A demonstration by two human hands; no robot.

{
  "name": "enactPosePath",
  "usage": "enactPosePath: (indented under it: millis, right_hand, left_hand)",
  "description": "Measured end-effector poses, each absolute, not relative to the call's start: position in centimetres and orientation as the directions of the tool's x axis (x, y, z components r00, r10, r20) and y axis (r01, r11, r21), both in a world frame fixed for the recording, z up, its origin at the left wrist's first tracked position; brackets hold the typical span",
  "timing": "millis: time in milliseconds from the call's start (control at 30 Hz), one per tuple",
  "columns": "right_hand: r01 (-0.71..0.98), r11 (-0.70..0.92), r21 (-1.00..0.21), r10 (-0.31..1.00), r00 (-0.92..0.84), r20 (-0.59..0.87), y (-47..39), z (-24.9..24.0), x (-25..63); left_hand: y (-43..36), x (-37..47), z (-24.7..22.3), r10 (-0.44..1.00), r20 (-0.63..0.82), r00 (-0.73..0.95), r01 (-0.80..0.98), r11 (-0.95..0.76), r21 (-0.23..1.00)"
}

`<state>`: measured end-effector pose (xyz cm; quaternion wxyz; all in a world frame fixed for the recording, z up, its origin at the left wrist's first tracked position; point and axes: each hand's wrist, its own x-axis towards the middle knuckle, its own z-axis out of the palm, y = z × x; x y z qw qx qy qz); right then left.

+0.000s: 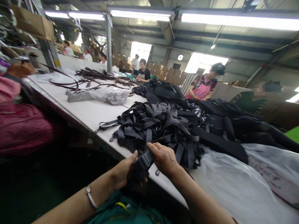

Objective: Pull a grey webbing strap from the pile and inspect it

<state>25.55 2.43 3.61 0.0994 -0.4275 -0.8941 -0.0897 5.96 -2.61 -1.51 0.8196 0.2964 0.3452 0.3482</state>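
My left hand (123, 172) and my right hand (164, 158) both grip one black webbing strap (142, 165) at the near edge of the long white table (91, 113). The left hand, with a silver bracelet on its wrist, holds the strap's lower end. The right hand pinches it higher up, close to a small dark metal ring hanging below. Just beyond my hands lies a big tangled heap of black straps (158, 124).
Black bags (219, 124) pile up behind the heap. Clear plastic bags (245, 180) lie at the right, a filled plastic bag (112, 95) and brown straps (98, 76) farther left. A person in pink (16, 124) sits at my left; several workers sit across the table.
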Motion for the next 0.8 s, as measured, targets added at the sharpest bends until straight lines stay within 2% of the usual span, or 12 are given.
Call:
enactPosePath:
  millis: [200, 367, 500, 567, 633, 733, 800]
  right_hand:
    - [0.724, 0.652, 0.225, 0.675, -0.689, 0.264, 2.3, 2.7, 25.0]
    - [0.668, 0.679, 0.305, 0.544, -0.736, 0.402, 2.5, 0.2, 25.5]
    - [0.636, 0.708, 0.305, 0.439, -0.736, 0.516, 3.3, -2.5, 26.2]
    - [0.637, 0.741, 0.214, 0.450, -0.707, 0.545, 3.6, -3.1, 26.6]
    - [0.613, 0.789, 0.038, 0.502, -0.679, 0.536, 3.7, -2.9, 27.2]
    - [0.539, 0.763, -0.357, 0.644, -0.592, 0.485, 3.6, -1.9, 28.0]
    - [0.491, 0.616, -0.616, 0.778, -0.499, 0.381, 3.4, -1.2, 28.1]
  left_hand:
    - [-1.6, 5.4, -1.6, 0.791, -0.343, 0.506, -0.258, 0.519, 0.815]
    - [-2.2, 6.1, -2.0, 0.809, -0.423, 0.408, -0.091, 0.497, 0.863]
    - [-2.8, 6.3, -2.2, 0.877, -0.391, 0.278, 0.075, 0.386, 0.919]
    - [-3.1, 6.3, -2.0, 0.898, -0.377, 0.227, 0.171, 0.344, 0.923]
    - [-3.5, 6.0, -1.7, 0.920, -0.342, 0.193, 0.233, 0.296, 0.926]
    - [-3.7, 5.3, -1.1, 0.953, -0.252, 0.167, 0.284, 0.198, 0.938]
    - [-3.8, 5.0, -0.6, 0.965, -0.192, 0.180, 0.302, 0.132, 0.944]
